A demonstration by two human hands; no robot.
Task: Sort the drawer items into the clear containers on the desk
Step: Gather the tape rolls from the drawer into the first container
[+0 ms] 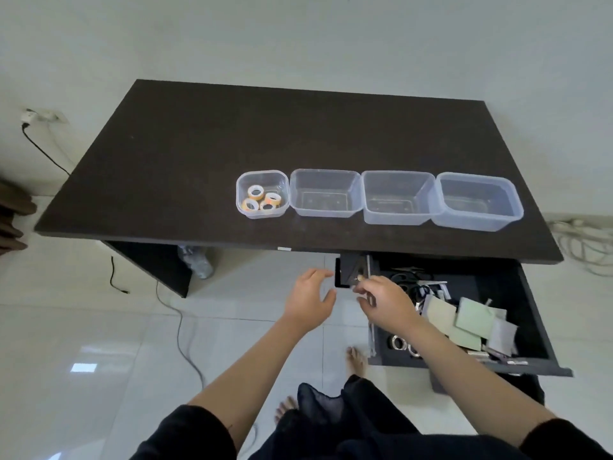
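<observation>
Four clear containers stand in a row on the dark desk [199, 144]. The leftmost small container [243, 207] holds several yellow tape rolls [255, 192]; the other three [325, 212], [398, 219], [477, 224] look empty. The drawer [530, 313] under the desk's right side is pulled open, holding scissors [403, 280], pale green and white paper notes [471, 318] and metal rings [399, 343]. My right hand [388, 300] hovers over the drawer's left edge and pinches a small tan item [360, 277] in its fingertips. Just left of it, in the air, my left hand [310, 298] has relaxed fingers and holds nothing.
A plastic bottle [195, 260] lies under the desk. Cables [185, 333] run across the white tiled floor, and a coil of cord [587, 240] lies at the right. My bare feet [356, 358] stand in front of the drawer.
</observation>
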